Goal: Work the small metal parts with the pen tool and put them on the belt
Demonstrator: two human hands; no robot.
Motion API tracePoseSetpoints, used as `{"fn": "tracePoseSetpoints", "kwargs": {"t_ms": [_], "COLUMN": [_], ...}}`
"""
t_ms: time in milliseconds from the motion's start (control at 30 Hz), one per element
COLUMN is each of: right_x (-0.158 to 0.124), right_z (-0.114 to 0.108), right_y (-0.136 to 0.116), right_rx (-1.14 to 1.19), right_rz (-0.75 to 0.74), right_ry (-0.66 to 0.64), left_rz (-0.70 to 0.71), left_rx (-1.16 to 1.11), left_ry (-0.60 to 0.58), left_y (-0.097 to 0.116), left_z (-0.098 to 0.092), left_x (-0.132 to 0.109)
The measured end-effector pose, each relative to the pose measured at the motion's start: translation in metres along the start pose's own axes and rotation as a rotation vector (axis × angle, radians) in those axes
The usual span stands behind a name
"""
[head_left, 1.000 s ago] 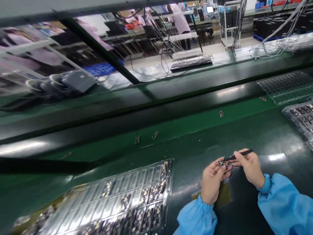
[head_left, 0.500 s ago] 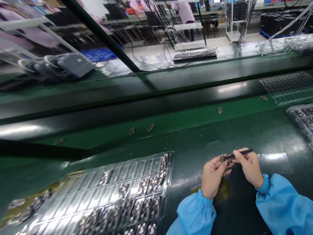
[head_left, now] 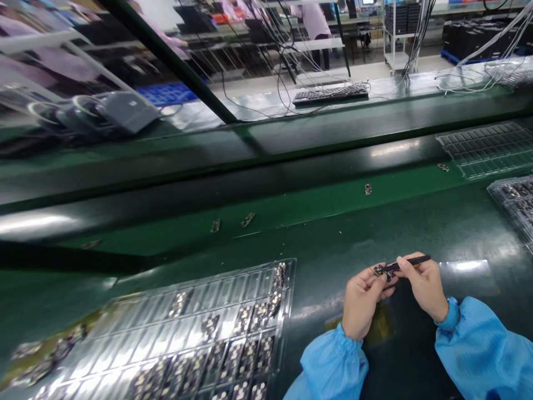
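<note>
A: Where is the part you work on, and how do your hands sit?

B: Your left hand [head_left: 361,300] pinches a small circuit board [head_left: 380,270] between thumb and fingertips, raised just above the dark green bench [head_left: 333,244]. Your right hand [head_left: 425,286] is closed around black tweezers [head_left: 406,263], whose tip meets the board's right edge.

A: What is done, as far as the view shows?

B: The clear tray [head_left: 287,266] at your lower left is partly filled: boards sit in many pockets of its right and near rows, while the upper left pockets look bare. Motion blur hides an exact count.

A: And what is left?

B: A stacked tray of boards [head_left: 514,197] lies at your far right, with an unfilled-looking tray [head_left: 483,147] behind it. At least 4 loose boards [head_left: 368,189] lie scattered along the green conveyor strip [head_left: 316,208], well apart from your hands. Judged from this, the work is midway: 1 board is in hand and many pockets are unfilled.
</note>
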State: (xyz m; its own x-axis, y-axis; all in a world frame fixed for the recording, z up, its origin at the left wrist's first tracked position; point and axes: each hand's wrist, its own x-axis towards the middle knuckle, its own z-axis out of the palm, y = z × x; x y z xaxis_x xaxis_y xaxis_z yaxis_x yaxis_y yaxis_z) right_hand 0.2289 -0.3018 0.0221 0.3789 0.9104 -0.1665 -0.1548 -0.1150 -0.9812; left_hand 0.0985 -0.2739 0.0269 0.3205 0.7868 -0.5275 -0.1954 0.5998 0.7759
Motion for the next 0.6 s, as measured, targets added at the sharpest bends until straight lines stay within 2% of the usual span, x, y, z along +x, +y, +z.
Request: {"fn": "tracePoseSetpoints", "kwargs": {"t_ms": [267,400,500,600], "right_x": [-0.004,-0.01,-0.011,-0.007], "right_z": [0.003,0.0,-0.006,-0.01], "right_y": [-0.004,-0.012,-0.018,-0.019], "right_rx": [-0.049,-0.196,-0.283,-0.288], "right_rz": [-0.039,-0.237,-0.404,-0.394], "right_ry": [0.019,0.009,0.072,0.106], "left_rz": [-0.002,0.001,-0.004,0.038], "left_rx": [-0.037,-0.039,-0.04,0.023], "left_ry": [-0.009,0.006,0.032,0.095], "left_y": [0.0,-0.001,0.003,0.021], "left_z": [-0.003,-0.003,-0.005,-0.014], "left_x": [0.0,-0.003,-0.003,0.012]}}
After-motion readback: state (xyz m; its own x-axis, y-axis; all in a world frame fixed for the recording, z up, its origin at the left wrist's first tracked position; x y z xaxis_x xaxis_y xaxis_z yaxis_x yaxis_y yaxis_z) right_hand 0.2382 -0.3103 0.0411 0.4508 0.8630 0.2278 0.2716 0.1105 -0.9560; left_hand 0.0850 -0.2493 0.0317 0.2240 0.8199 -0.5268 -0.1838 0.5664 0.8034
